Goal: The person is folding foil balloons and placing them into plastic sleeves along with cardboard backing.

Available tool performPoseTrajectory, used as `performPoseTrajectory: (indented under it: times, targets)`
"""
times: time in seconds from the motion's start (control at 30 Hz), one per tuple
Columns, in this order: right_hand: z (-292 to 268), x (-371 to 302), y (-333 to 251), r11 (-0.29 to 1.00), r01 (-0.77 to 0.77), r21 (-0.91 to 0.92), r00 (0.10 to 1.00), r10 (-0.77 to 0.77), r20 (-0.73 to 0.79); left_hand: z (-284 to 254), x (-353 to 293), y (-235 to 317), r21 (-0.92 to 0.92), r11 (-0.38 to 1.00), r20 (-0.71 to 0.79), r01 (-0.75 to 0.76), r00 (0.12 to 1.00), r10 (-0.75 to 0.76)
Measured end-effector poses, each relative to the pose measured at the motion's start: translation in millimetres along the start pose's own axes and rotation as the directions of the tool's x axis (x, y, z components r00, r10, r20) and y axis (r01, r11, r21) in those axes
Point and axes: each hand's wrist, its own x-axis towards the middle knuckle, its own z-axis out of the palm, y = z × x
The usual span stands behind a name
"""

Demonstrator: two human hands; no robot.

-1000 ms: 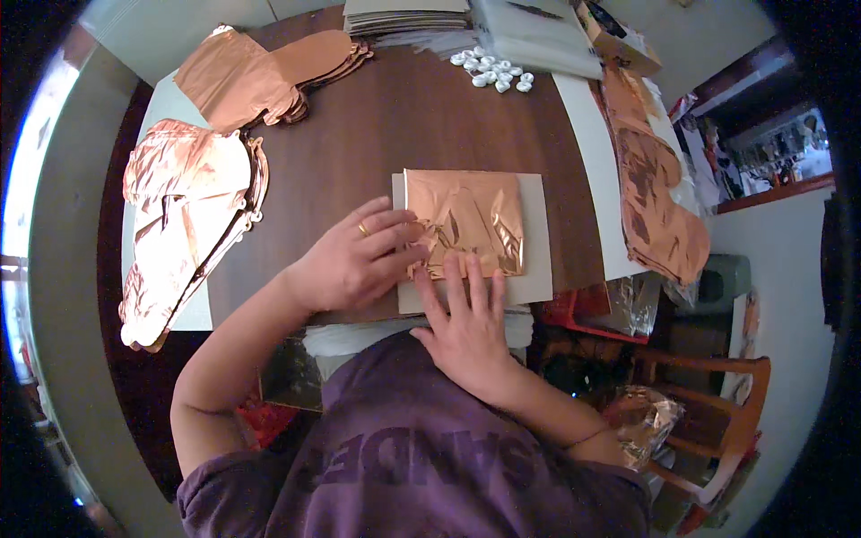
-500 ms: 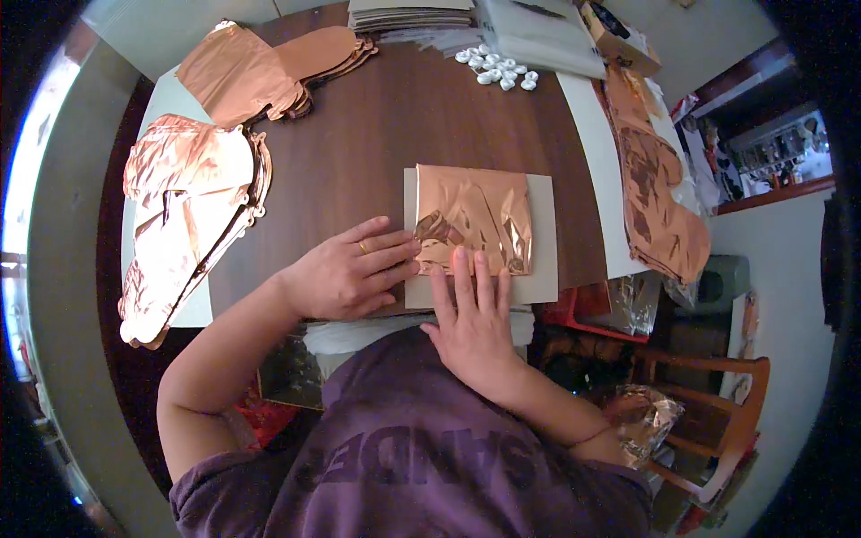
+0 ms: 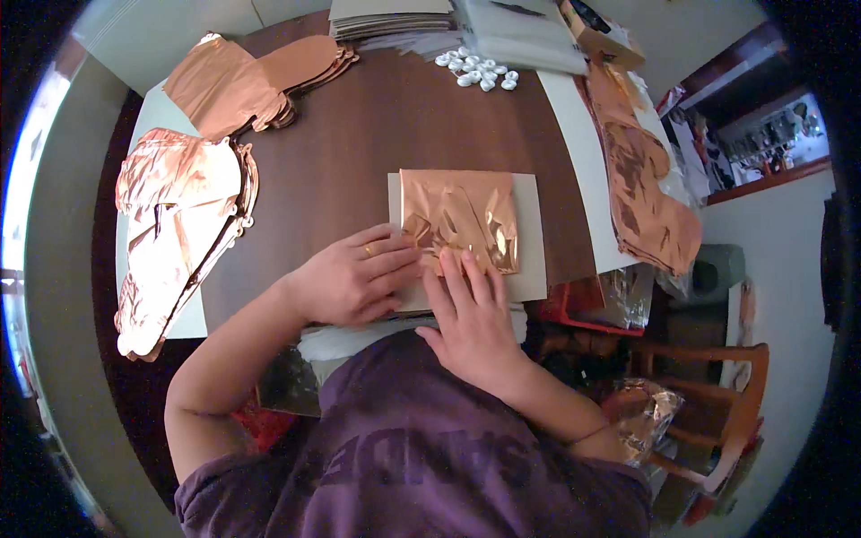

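Note:
A folded piece of rose-gold foil, seemingly a flat foil balloon [image 3: 462, 197], lies on a grey-brown cardboard sheet [image 3: 531, 242] at the table's near edge. My right hand [image 3: 475, 327] rests palm down, its outstretched fingers on the foil's near part and thumb pointing left. From the left comes my left hand [image 3: 354, 278], a ring on one finger; its fingertips touch the foil's left edge and overlap the cardboard. Its fingers are loosely stretched, and no object shows in them. The foil's near edge is partly hidden under the right fingers.
Flat rose-gold foil balloons lie in piles at the far left [image 3: 215, 85], the left [image 3: 179, 197] and the right [image 3: 639, 179]. At the back are stacked cardboard sheets [image 3: 390, 20], clear plastic bags [image 3: 520, 36] and several white ribbon coils [image 3: 475, 67]. A wooden chair [image 3: 708, 394] stands at right.
The view has shifted, so the tabletop things appear farther left. My left fingertips reach slightly farther over the foil's left edge. My right hand stays on the foil's near part.

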Motion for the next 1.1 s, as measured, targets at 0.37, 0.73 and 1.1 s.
performPoseTrajectory:
  times: [0.37,0.73,1.1]
  targets:
    - [12.3,-24.3,15.8,0.989,-0.118,0.084,0.991,0.123,-0.057,-7.3,-14.6,-2.2,-0.031,1.000,0.122,-0.005,0.992,0.008]
    - [30.3,-94.4,39.5,0.804,-0.104,0.586,0.827,0.397,-0.398,9.5,-10.7,34.8,-0.060,0.993,0.028,0.099,0.995,-0.097]
    - [-10.0,-57.5,46.4,-0.237,-0.144,0.961,0.717,0.644,0.266,34.8,-0.9,63.2,0.284,0.953,-0.255,0.108,0.966,-0.033]
